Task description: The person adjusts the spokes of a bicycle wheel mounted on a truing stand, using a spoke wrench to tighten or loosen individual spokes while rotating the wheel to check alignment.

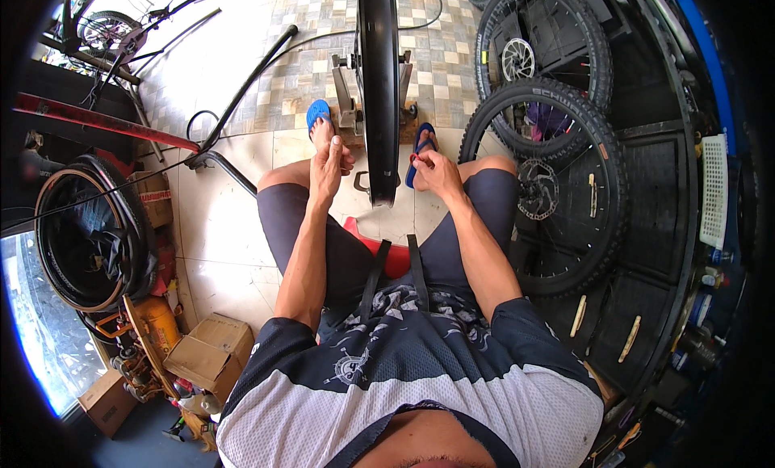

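A black bicycle wheel rim point(378, 88) without a tire stands upright between my knees, seen nearly edge-on. It is mounted in a metal wheel truing stand point(345, 100) on the floor. My left hand point(327, 173) is just left of the rim, apart from it, thumb up and fingers loosely curled with nothing visible in them. To the right of the rim, my right hand point(438, 174) pinches a small red tool point(415, 156), whose exact kind is too small to make out. A metal bracket point(361, 181) shows beside the rim's near end.
Two tired bicycle wheels point(601, 169) lean at my right against black drawers point(638, 306). More tires point(133, 234) and a cardboard box point(210, 351) stand at my left. A repair stand with a red bar point(105, 121) reaches in from the left. My sandaled feet flank the truing stand.
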`<state>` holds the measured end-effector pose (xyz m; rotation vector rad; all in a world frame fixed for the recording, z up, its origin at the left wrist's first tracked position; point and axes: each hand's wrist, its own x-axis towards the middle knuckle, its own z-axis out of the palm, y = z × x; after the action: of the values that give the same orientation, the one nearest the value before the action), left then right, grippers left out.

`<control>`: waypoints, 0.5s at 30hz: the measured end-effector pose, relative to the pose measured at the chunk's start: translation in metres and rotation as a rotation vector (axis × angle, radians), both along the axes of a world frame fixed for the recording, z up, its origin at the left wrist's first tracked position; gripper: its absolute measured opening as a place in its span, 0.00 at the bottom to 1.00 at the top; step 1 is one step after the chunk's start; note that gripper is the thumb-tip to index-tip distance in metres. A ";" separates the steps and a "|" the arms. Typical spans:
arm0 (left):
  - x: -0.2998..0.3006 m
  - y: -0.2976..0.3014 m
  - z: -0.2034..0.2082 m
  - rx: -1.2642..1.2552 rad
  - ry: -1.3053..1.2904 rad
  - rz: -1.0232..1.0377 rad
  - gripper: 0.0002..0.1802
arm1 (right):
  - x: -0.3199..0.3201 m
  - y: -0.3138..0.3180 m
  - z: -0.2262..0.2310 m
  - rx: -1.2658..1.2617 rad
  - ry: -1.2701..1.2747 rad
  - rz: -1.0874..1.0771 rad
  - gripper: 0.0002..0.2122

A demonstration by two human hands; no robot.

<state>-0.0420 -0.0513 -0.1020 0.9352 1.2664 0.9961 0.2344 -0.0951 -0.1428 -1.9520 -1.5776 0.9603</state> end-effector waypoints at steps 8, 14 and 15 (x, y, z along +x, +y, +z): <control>0.000 0.000 0.001 -0.001 0.038 -0.016 0.30 | 0.000 0.001 -0.002 -0.004 0.027 -0.003 0.14; -0.001 0.001 -0.005 -0.001 0.093 -0.028 0.32 | 0.001 0.000 -0.002 -0.007 0.022 -0.007 0.14; -0.001 0.002 -0.008 -0.006 0.102 -0.027 0.32 | 0.001 0.000 -0.002 -0.016 0.014 -0.013 0.14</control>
<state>-0.0428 -0.0494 -0.1104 1.0065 1.3375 0.9332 0.2351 -0.0951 -0.1446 -1.9598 -1.5517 0.9827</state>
